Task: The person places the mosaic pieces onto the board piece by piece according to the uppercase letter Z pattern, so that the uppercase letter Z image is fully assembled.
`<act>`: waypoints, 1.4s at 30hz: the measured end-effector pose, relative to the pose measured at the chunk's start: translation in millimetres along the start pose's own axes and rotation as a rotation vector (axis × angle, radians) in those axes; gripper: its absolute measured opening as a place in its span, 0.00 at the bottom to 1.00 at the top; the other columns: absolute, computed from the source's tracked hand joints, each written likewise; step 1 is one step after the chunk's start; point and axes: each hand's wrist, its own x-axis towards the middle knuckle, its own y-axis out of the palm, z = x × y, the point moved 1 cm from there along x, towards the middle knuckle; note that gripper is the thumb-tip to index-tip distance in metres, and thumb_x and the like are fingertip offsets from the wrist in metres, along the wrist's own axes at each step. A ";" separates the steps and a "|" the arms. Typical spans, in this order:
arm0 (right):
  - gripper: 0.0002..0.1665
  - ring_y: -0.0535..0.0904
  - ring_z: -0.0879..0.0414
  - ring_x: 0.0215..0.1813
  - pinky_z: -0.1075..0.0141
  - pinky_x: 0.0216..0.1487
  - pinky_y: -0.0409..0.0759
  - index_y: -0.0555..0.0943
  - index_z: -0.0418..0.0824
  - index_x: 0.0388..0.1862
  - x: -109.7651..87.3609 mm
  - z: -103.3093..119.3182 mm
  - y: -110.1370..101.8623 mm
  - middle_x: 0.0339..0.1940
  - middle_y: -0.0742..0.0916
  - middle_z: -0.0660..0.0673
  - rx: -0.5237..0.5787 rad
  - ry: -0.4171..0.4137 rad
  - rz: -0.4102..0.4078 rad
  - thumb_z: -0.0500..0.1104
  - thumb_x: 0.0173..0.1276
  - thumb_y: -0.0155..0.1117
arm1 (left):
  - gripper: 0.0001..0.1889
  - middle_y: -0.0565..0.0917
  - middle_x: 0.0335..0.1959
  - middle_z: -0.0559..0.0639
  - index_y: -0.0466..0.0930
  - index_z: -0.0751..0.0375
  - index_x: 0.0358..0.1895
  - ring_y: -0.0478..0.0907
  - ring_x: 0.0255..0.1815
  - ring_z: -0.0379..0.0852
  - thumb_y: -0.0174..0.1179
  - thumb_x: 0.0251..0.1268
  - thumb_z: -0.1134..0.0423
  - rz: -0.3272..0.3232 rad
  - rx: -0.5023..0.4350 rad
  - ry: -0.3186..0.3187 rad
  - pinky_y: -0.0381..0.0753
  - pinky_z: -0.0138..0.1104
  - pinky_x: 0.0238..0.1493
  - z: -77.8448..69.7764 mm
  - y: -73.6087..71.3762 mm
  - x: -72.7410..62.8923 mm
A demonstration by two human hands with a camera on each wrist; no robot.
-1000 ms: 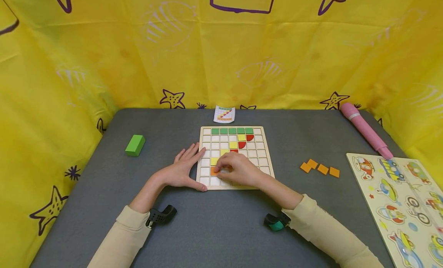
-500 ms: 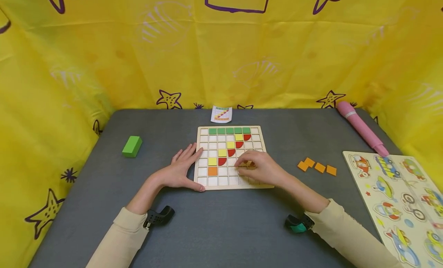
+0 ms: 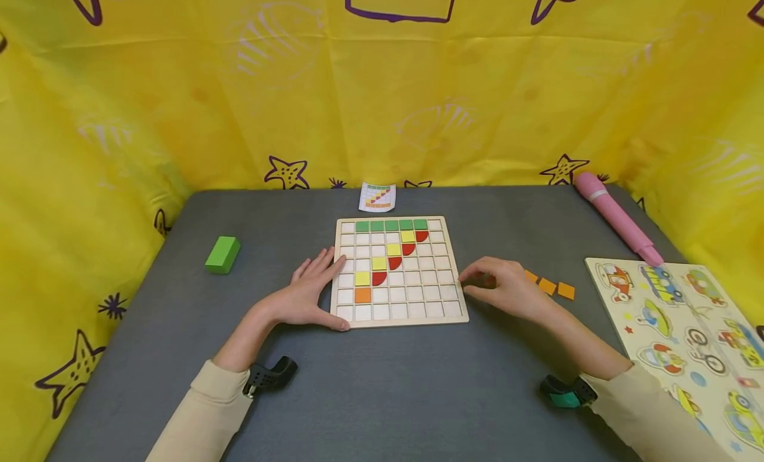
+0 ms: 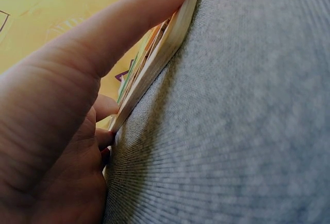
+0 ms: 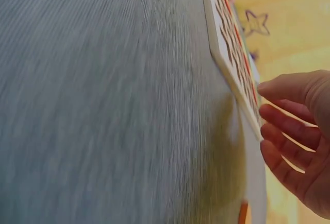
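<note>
A square wooden grid board [image 3: 412, 323] lies on the grey table. Green square tiles [image 3: 390, 225] fill part of its top row. Yellow squares [image 3: 361, 278] and red quarter-circles [image 3: 379, 278] step diagonally down to one orange square [image 3: 362, 295] at lower left. My left hand [image 3: 301, 297] rests at the board's left side with fingers spread, its thumb [image 4: 149, 10] along the near corner. My right hand [image 3: 507, 288], holding nothing, hovers just past the board's right edge, fingers loosely bent. Behind it, partly covered, lie loose orange square tiles [image 3: 546, 286].
A small card [image 3: 377, 197] with a coloured grid pattern lies behind the board. To the left stands a green block [image 3: 223, 255]. On the right are a pink tube-shaped object [image 3: 621, 217] and a wooden vehicle picture puzzle [image 3: 633, 299]. Yellow fabric [image 3: 358, 104] hangs behind the table.
My right hand has let go of the orange tile at the board's lower left and travelled right, off the board, toward the loose orange tiles. The left hand stays at the board's edge.
</note>
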 end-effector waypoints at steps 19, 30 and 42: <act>0.12 0.78 0.54 0.35 0.60 0.38 0.75 0.86 0.40 0.39 -35.9 -37.2 -33.1 0.35 0.86 0.48 -0.180 0.017 -0.121 0.32 0.55 0.73 | 0.65 0.35 0.79 0.60 0.40 0.60 0.79 0.28 0.78 0.56 0.71 0.45 0.34 0.004 0.004 -0.008 0.30 0.55 0.71 1.5 0.5 0.3; 0.18 0.80 0.52 0.38 0.62 0.40 0.82 0.85 0.36 0.43 -23.6 -30.8 -19.6 0.39 0.86 0.45 -0.057 -0.046 -0.059 0.26 0.52 0.73 | 0.65 0.35 0.79 0.60 0.40 0.60 0.79 0.28 0.79 0.56 0.72 0.45 0.34 0.008 -0.002 -0.014 0.30 0.55 0.71 -0.4 0.2 0.8; 0.19 0.79 0.54 0.35 0.60 0.38 0.79 0.83 0.35 0.45 -21.4 -26.7 -21.5 0.33 0.84 0.48 -0.121 0.095 0.004 0.35 0.53 0.76 | 0.65 0.34 0.79 0.60 0.39 0.59 0.79 0.27 0.78 0.55 0.71 0.45 0.34 0.015 -0.001 -0.020 0.29 0.54 0.71 -0.1 0.2 0.0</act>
